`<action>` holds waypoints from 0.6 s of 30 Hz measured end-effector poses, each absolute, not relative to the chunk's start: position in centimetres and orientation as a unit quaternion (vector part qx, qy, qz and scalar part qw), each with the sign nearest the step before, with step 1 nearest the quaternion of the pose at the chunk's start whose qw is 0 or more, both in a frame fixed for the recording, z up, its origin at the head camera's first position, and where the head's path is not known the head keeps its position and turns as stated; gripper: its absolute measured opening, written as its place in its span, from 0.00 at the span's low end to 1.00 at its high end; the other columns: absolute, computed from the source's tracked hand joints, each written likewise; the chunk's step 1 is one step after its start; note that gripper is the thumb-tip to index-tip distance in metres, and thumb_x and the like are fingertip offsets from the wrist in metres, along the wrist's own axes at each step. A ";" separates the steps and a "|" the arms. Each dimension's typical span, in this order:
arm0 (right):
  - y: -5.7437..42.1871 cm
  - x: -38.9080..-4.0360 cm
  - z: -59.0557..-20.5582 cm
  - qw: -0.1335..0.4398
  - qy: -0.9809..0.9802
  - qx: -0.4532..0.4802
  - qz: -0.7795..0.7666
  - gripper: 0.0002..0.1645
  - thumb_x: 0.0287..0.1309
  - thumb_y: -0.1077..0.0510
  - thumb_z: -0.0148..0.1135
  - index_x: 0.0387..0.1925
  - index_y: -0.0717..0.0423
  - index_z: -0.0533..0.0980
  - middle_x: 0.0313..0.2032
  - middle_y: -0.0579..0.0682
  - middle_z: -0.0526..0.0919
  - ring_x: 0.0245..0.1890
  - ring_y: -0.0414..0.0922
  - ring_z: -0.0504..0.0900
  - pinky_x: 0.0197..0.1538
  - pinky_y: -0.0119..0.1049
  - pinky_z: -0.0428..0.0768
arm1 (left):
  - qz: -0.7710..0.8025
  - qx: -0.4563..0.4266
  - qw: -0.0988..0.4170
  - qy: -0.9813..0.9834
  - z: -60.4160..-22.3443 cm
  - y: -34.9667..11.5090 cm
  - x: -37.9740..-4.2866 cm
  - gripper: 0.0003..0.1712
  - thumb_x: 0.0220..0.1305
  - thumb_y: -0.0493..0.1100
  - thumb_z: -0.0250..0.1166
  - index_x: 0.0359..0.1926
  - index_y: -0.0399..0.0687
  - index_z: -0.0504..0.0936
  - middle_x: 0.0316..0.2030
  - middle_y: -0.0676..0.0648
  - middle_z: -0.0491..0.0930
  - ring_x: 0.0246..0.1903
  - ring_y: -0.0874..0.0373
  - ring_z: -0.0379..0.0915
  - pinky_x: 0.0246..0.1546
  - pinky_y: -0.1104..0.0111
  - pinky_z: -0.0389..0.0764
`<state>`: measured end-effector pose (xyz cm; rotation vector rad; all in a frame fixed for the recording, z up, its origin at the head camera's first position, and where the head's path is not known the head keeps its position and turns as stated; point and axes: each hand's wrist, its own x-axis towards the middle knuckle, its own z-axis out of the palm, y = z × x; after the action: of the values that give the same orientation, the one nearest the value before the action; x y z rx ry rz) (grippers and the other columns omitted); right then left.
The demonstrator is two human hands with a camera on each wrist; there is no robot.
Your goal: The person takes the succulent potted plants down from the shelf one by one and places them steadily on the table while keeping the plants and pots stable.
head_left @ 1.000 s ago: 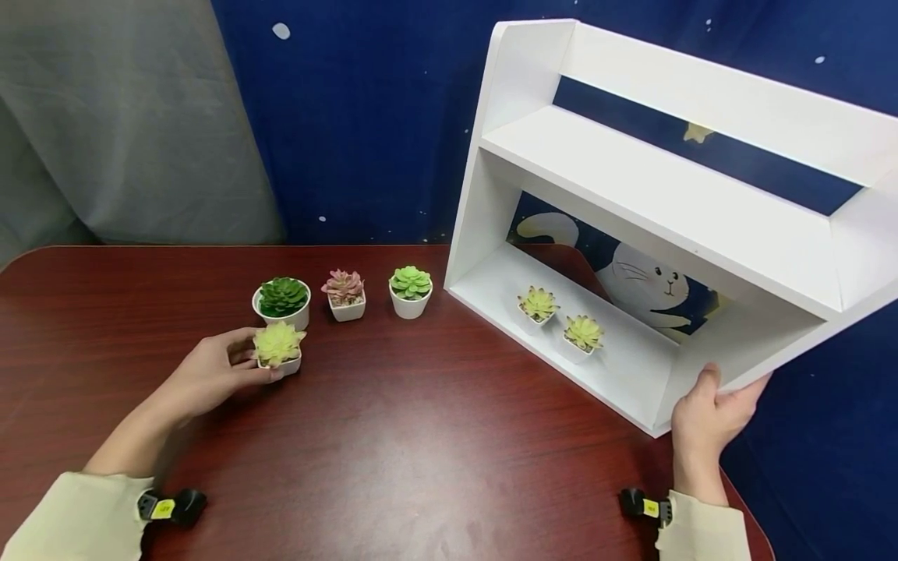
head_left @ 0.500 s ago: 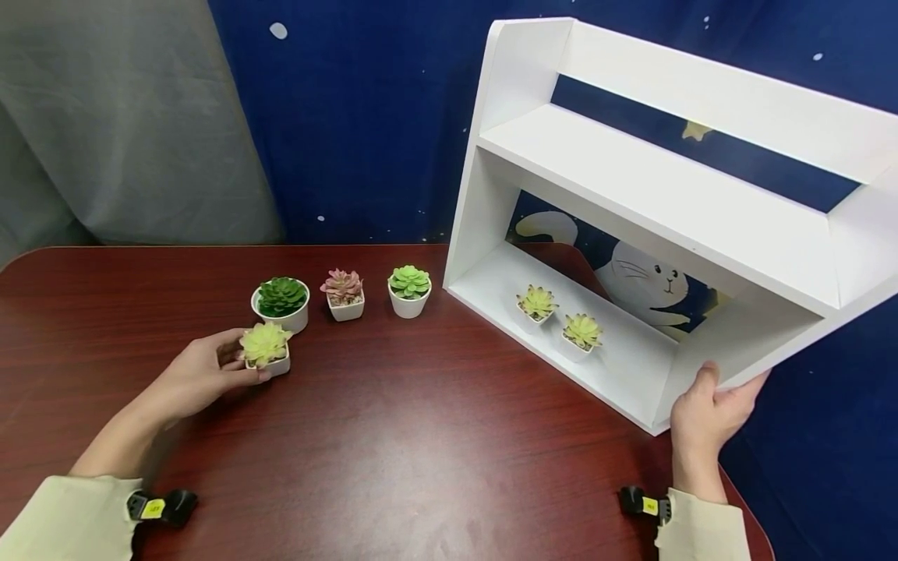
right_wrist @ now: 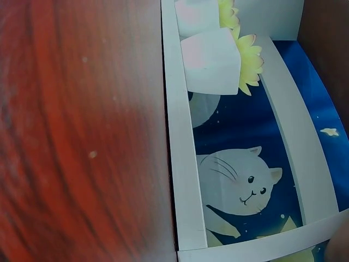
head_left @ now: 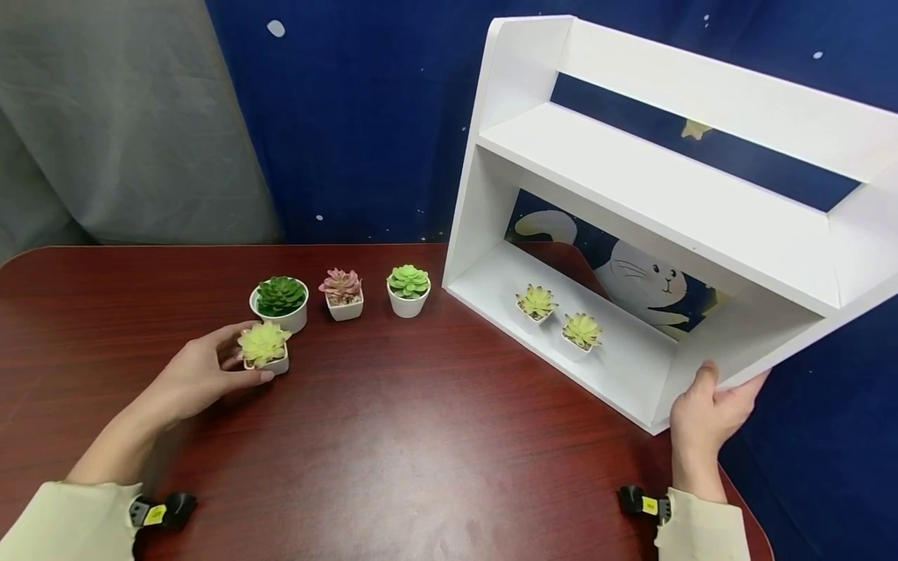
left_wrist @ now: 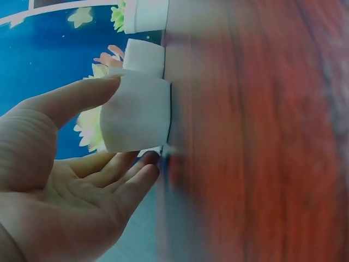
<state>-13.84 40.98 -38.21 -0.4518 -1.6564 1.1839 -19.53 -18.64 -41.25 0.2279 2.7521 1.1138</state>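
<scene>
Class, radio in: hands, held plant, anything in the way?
Left hand holds potted yellow-green succulent. Right hand grips white shelf unit. Potted dark-green succulent close behind, possibly crowding it.

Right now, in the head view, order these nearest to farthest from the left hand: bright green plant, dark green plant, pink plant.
1. Dark green plant: left end of the row.
2. Pink plant: middle.
3. Bright green plant: right end, beside the shelf.

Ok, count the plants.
6: yellow plant in the left hand; dark green one, pink one and bright green one farther back on the table; two yellow ones on the lower shelf.
</scene>
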 end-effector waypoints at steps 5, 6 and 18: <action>40.5 -13.7 -37.8 0.504 -0.683 -0.187 0.494 0.37 0.65 0.66 0.47 0.75 0.45 0.61 0.66 0.51 0.75 0.64 0.42 0.72 0.66 0.31 0.67 | 0.382 0.075 0.072 0.918 -40.8 -18.6 -18.9 0.59 0.57 0.58 0.75 0.77 0.36 0.55 0.69 0.27 0.66 0.64 0.32 0.71 0.44 0.89 0.74; 40.4 -13.6 -37.7 0.503 -0.683 -0.187 0.495 0.37 0.65 0.66 0.47 0.75 0.45 0.61 0.66 0.51 0.75 0.64 0.42 0.72 0.66 0.31 0.67 | 0.388 0.077 0.067 0.916 -40.7 -18.7 -18.7 0.59 0.57 0.57 0.76 0.78 0.37 0.53 0.69 0.28 0.66 0.64 0.32 0.70 0.43 0.91 0.71; 40.3 -13.6 -37.7 0.498 -0.685 -0.205 0.490 0.37 0.65 0.65 0.47 0.75 0.44 0.62 0.67 0.50 0.74 0.64 0.40 0.72 0.67 0.30 0.66 | 0.461 0.062 -0.114 0.878 -37.7 -17.0 -17.1 0.45 0.62 0.43 0.73 0.76 0.59 0.61 0.64 0.58 0.76 0.63 0.77 0.68 0.53 0.98 0.61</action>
<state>-13.64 40.32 -37.67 -0.4964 -1.6577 1.1862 -17.08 -17.03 -37.73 0.2118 2.9778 1.5633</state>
